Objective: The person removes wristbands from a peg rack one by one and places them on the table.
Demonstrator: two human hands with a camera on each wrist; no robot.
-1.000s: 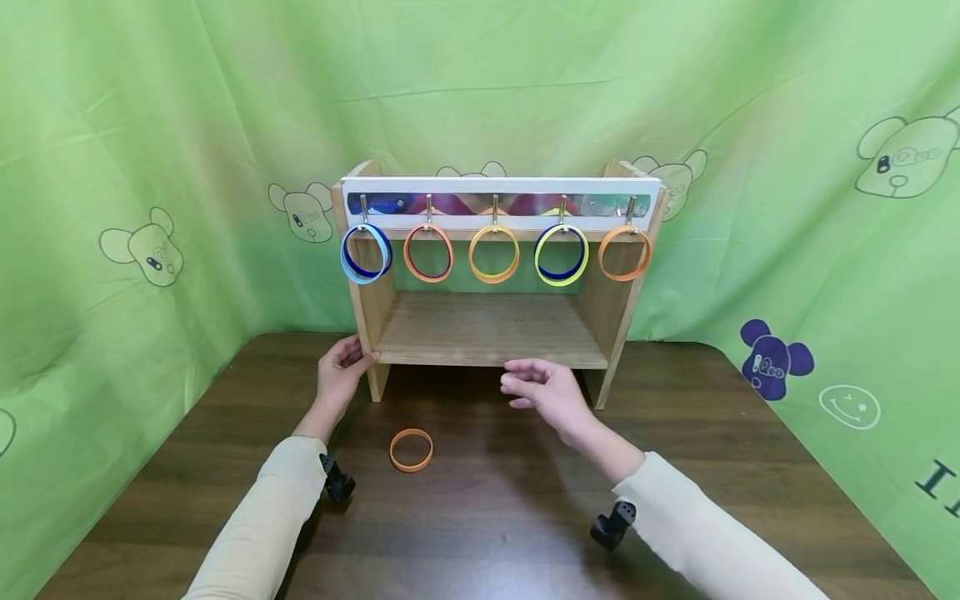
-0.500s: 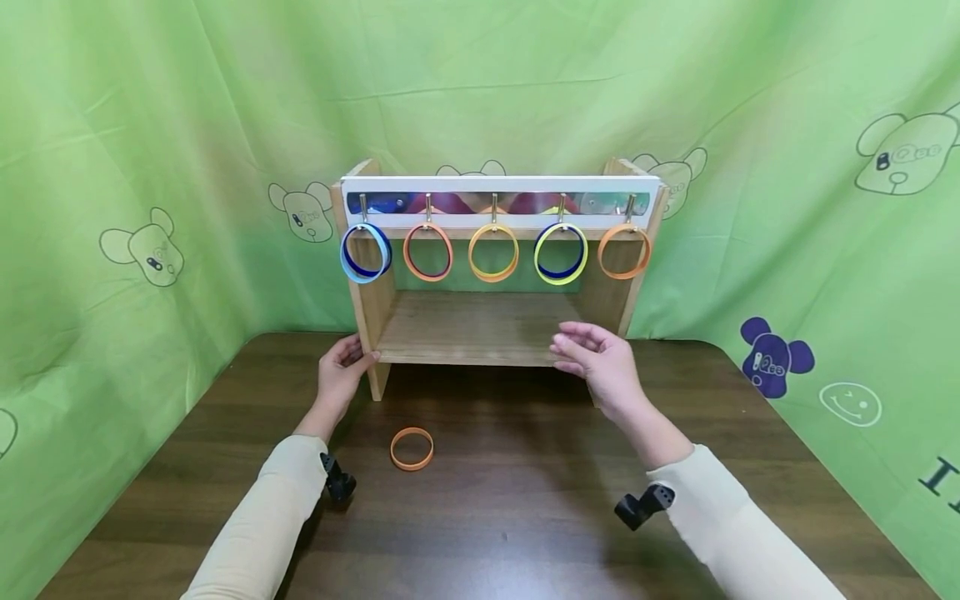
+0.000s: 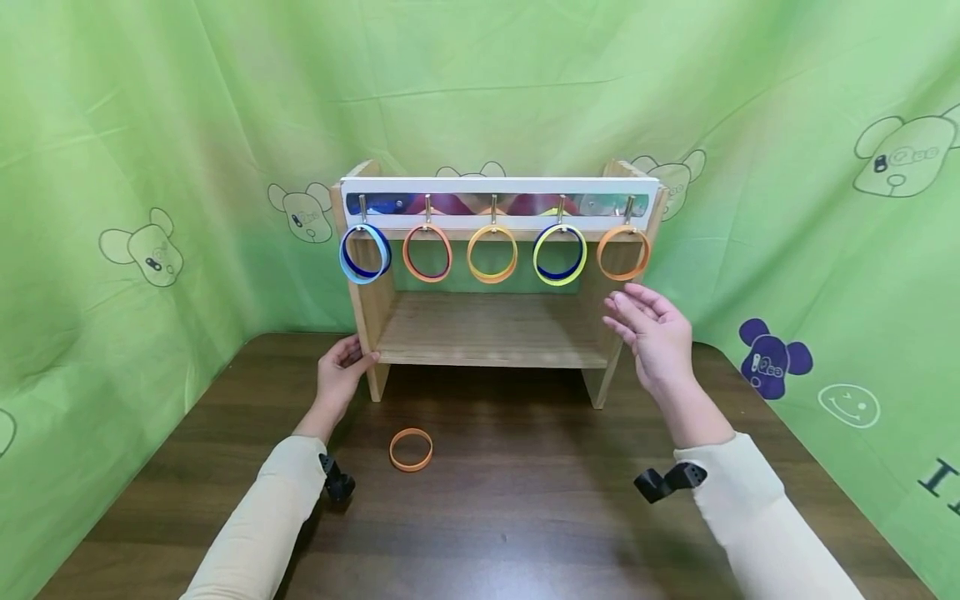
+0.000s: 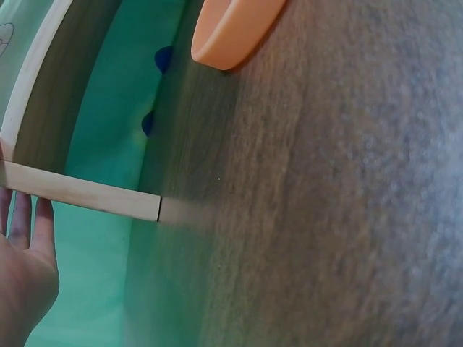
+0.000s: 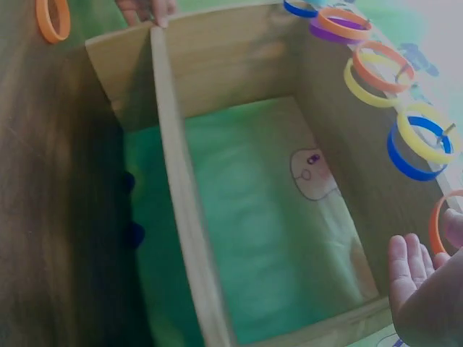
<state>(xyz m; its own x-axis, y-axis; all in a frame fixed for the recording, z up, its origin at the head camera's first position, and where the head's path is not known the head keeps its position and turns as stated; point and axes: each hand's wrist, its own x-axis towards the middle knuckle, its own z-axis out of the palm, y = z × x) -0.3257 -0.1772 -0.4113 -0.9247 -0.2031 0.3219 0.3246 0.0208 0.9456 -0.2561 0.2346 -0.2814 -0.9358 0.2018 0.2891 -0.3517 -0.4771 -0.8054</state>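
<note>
In the head view, my left hand [image 3: 341, 379] holds the front edge of the left side panel [image 3: 363, 321] of a wooden shelf, thumb in front and fingers behind. Bare and with relaxed fingers, my right hand [image 3: 663, 346] is raised beside the shelf's right panel. Its fingertips are just below an orange wristband [image 3: 622, 277] hanging on the rightmost hook. The right wrist view shows that band [image 5: 435, 224] partly hidden by the hand. Another orange wristband [image 3: 412, 468] lies on the table near my left wrist.
A white rail [image 3: 495, 223] across the shelf's top carries several hooks. Light blue with dark blue [image 3: 343, 260], red-orange [image 3: 429, 278], yellow-orange [image 3: 491, 279] and yellow with dark blue [image 3: 555, 282] bands hang there. A green curtain [image 3: 480, 83] stands behind the brown table [image 3: 510, 517].
My right hand has moved right and upward, from in front of the shelf board to below the rightmost band. My left hand stays on the panel.
</note>
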